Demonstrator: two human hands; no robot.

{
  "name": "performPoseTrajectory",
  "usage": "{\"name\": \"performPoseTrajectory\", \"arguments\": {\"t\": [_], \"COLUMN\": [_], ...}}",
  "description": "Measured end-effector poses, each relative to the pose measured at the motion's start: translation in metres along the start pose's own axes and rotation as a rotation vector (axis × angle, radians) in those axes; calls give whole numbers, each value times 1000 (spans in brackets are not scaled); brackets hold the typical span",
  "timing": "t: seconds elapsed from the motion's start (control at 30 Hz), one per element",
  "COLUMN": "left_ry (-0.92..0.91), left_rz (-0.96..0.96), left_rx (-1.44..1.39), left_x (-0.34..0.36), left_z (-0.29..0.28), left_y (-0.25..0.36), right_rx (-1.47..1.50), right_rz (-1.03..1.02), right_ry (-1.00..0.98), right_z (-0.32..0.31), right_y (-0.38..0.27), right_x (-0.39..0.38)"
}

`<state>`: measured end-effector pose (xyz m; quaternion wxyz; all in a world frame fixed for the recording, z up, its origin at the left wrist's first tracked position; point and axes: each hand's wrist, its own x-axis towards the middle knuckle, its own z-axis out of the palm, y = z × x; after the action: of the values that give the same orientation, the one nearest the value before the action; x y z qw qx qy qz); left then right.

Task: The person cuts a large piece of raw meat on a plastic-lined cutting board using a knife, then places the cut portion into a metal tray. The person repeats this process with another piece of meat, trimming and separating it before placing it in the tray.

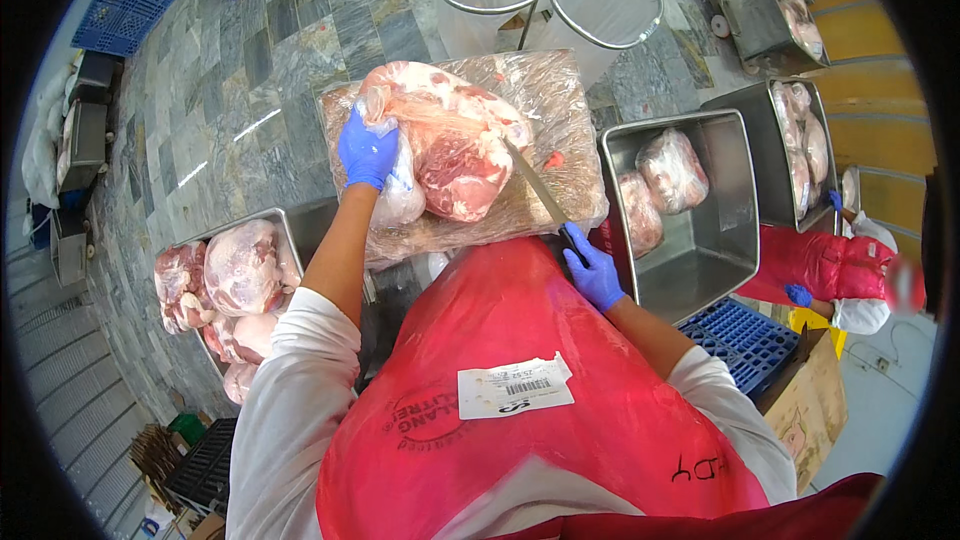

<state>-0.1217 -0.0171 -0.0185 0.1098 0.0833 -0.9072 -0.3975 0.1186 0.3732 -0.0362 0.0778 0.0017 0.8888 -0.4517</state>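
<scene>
Big raw meat joint, pink and red with white fat (pixel 470 145), sits right in front of the person, ahead of the right hand and just right of the left one. Closest in is the shiny red apron (pixel 450 340). Then the right hand in its blue glove (pixel 595 278): fingers wrapped round the dark handle of a long steel-bladed knife (pixel 540 185), hand itself off the meat, blade tip at the joint's right edge. The blue-gloved left hand (pixel 368 148) is on the joint's left edge, fingers partly curled; can't tell if it's actually gripping, since the fingertips are covered. Under all that is a brown slab wrapped in clear plastic (pixel 570 120). Rectangular grey steel tub (pixel 710 250) on the right, two wrapped meat pieces (pixel 672 172) inside. Farther out: two clear bags on metal hoops (pixel 605 0) and a co-worker in red (pixel 825 265).
</scene>
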Motion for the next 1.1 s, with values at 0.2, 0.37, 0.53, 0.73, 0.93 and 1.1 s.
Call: {"name": "performPoseTrajectory", "arguments": {"t": [0.2, 0.37, 0.53, 0.73, 0.93, 1.1], "left_ry": [65, 132, 154, 223, 3, 1], "left_rz": [-64, -42, -158, -141, -262, -394], "left_rx": [72, -55, -55, -477, -939, -1316], "left_x": [-9, -14, -14, -13, -4, -3], "left_z": [-3, -5, -12, 8, -10, -15], "left_y": [11, 1, -16, -54, -86, -81], "right_rx": [137, 151, 43, 91, 50, 2], "right_rz": [24, 82, 66, 5, 36, 64], "right_ry": [50, -42, -95, -121, -128, -102], "right_z": [35, 3, -40, -50, -54, -53], "right_y": [5, -8, -36, -35, -43, -29], "right_x": [1, -9, -14, -8, -10, -10]}}
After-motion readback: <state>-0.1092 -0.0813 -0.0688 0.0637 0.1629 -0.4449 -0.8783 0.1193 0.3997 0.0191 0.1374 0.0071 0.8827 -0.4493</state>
